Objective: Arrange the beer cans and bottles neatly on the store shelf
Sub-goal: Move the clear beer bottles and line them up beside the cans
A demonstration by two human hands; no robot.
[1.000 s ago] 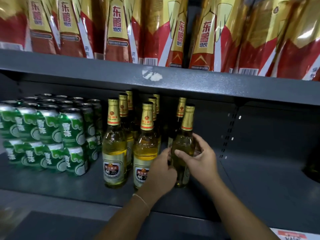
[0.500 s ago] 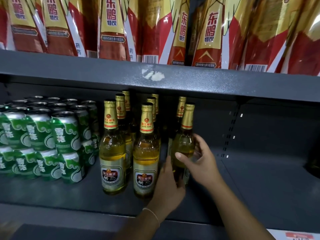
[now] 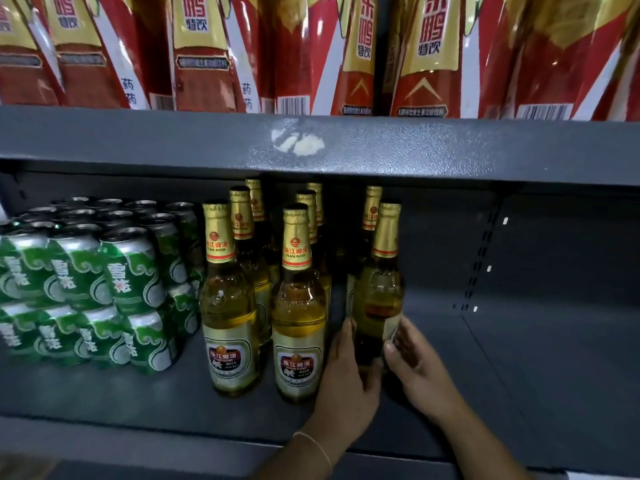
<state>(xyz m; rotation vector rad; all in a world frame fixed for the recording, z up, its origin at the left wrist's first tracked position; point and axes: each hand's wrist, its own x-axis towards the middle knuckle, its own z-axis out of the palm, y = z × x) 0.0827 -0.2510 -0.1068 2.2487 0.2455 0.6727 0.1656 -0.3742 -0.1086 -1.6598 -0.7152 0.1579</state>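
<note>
We grip the front right bottle (image 3: 377, 306) low down, left hand (image 3: 349, 386) and right hand (image 3: 420, 374) curled around its sides.

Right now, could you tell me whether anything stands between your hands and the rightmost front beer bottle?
Nothing visible does. The left hand and right hand already hold the rightmost front bottle low on its body, on the shelf.

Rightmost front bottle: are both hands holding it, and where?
Yes. Left hand and right hand grip the rightmost front bottle low on its body, one each side.
</note>
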